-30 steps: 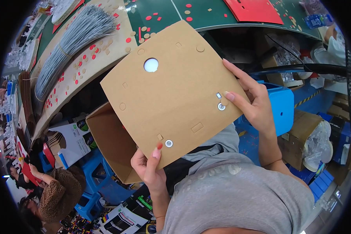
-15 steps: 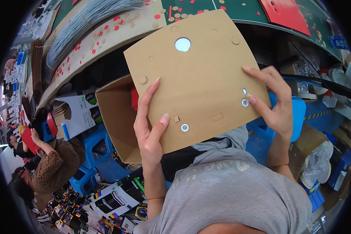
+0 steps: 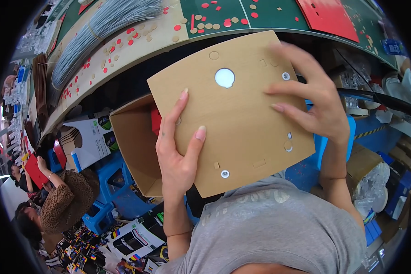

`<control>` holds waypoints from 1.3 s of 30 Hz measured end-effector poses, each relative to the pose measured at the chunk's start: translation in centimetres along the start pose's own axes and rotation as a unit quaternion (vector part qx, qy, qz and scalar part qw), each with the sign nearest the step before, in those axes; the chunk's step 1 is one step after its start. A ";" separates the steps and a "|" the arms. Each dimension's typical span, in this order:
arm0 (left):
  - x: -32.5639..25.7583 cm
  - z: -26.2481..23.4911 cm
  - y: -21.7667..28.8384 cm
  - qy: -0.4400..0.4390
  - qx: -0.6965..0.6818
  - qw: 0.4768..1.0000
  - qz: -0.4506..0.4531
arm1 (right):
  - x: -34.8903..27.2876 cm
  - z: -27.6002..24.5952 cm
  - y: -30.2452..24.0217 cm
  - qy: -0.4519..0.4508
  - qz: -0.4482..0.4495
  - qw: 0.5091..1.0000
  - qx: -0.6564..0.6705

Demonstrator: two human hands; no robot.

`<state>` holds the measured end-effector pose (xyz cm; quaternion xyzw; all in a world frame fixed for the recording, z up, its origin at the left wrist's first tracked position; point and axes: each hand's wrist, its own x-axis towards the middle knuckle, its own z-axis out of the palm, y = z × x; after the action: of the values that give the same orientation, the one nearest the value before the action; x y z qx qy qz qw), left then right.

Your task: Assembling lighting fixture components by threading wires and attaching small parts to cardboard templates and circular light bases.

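Note:
A brown cardboard panel (image 3: 242, 123) with a curved top edge is held up in front of my body. My left hand (image 3: 176, 153) grips its left side, thumb on the face. Over its upper right part, my right hand (image 3: 317, 93) has its fingers spread, the index finger smeared by motion; whether the fingertips touch the board I cannot tell. A large round hole (image 3: 224, 78) shows white behind it. One small white ring (image 3: 285, 76) lies between the right fingers, another white ring (image 3: 225, 174) near the lower edge. A circular cut (image 3: 288, 145) is at lower right.
An open cardboard box (image 3: 137, 150) with something red inside stands behind the panel's left side. The table (image 3: 169, 45) beyond bears a bundle of grey wires (image 3: 100, 36), scattered red and brown cut-outs and a red sheet (image 3: 329, 18). Blue stools (image 3: 109, 178) and a co-worker (image 3: 66, 201) are left.
The panel has come down and nearer to me. My right hand has left the lower right edge for the upper right. A white ring now shows there; the lower right one no longer does.

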<state>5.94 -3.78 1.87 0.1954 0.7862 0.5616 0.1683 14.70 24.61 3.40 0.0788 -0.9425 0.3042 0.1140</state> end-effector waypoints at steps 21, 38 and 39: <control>1.9 -1.9 -1.6 0.105 0.081 0.991 0.026 | -0.6 2.9 -0.5 0.115 0.005 0.992 0.048; -0.6 0.6 3.6 -0.097 0.412 0.903 0.075 | 5.4 0.7 0.9 0.264 0.029 0.964 -0.012; -0.6 0.2 3.5 -0.095 0.415 0.901 0.079 | 7.9 0.8 1.8 0.272 0.026 0.962 -0.028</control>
<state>6.99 -2.93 5.13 0.3615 0.9102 0.1749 0.1013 6.58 24.96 3.83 -0.0347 -0.8858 0.2907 0.3602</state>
